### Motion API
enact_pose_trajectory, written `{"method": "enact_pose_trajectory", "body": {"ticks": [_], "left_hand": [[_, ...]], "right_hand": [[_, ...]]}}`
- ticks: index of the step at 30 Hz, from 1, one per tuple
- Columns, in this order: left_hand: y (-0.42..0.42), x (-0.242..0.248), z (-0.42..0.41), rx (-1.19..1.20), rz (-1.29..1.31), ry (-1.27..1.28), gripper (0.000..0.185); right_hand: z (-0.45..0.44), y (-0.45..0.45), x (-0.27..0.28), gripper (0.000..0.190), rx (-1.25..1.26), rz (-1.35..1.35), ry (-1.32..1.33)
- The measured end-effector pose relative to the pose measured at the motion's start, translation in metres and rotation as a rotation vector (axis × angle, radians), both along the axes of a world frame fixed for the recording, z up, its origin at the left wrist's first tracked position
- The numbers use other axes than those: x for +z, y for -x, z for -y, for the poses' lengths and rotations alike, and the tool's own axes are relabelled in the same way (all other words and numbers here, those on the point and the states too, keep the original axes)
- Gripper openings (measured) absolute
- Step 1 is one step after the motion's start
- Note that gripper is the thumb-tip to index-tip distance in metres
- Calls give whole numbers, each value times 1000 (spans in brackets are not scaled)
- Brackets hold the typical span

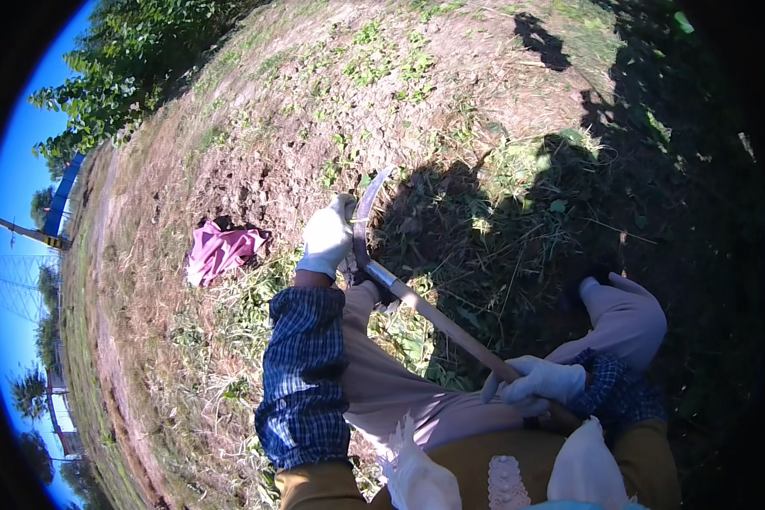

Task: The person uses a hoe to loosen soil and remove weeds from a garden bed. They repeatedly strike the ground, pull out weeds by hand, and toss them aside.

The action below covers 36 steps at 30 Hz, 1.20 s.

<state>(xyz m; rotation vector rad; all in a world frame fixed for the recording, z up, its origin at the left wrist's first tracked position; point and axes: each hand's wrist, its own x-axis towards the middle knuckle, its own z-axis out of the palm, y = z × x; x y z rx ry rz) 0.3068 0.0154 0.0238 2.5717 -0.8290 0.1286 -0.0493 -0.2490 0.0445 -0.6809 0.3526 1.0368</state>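
A sickle with a curved metal blade (371, 202) and a long wooden handle (449, 326) lies slantwise before me, its tip pointing up the view. My right hand (535, 382), in a whitish glove, is closed round the lower part of the handle. My left hand (329, 233), gloved in white, is at the outer side of the blade; its fingers are bright and partly hidden, so whether it grips the blade or something on it is unclear. Cut green weeds (516, 172) lie heaped beyond the blade, partly in shadow.
A crumpled pink cloth (223, 252) lies on the dry soil left of my left hand. My legs (395, 376) are spread on both sides of the handle. Low green plants (382, 57) grow farther up, leafy bushes (134, 57) stand upper left, and deep shade covers the right.
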Motion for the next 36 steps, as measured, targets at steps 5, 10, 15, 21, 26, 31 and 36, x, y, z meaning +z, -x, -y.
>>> {"method": "enact_pose_trajectory", "body": {"ticks": [5, 10, 15, 21, 26, 31, 36], "left_hand": [[4, 8, -3, 29, 89, -142, 26], [1, 5, -1, -5, 138, -295, 24], [1, 4, -1, 0, 83, -114, 20], [-2, 5, -6, 28, 30, -99, 22], [0, 8, -2, 43, -10, -111, 23], [-4, 3, -8, 21, -3, -86, 21], [-10, 1, -12, 17, 14, -105, 21]], "right_hand": [[-3, -6, 3, 31, -2, 18, 38], [-4, -3, -8, 30, 2, 16, -2], [-4, -4, -5, 31, 10, -5, -14], [-6, -3, -5, 31, 54, -7, 19], [-4, -3, -5, 31, 50, -11, 10], [-6, -3, -5, 30, 58, -5, -3], [-6, -2, -7, 30, 70, -1, -1]]}}
